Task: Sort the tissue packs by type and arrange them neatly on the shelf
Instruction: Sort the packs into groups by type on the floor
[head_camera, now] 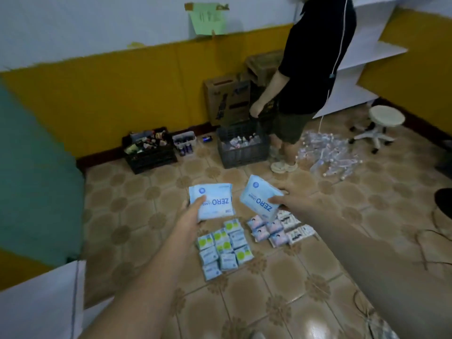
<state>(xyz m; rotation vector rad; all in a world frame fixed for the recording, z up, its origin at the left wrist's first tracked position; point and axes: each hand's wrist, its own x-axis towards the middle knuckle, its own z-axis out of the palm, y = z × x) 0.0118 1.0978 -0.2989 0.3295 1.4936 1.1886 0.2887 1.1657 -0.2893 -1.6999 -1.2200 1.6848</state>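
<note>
Above the tiled floor (146, 204), left hand (193, 212) and right hand (289, 200) each grip a pale-blue ZERO tissue pack (215, 200), long axes pointing away; sorted small packs (223, 248) lie directly below.

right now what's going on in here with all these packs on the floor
A person is sorting tissue packs. The left hand grips one large blue ZERO pack and the right hand grips a second ZERO pack, both held above the tiled floor. Below them lie small green-and-blue packs in one cluster, with pink packs and white patterned packs beside it. A second person stands by a dark crate.
</note>
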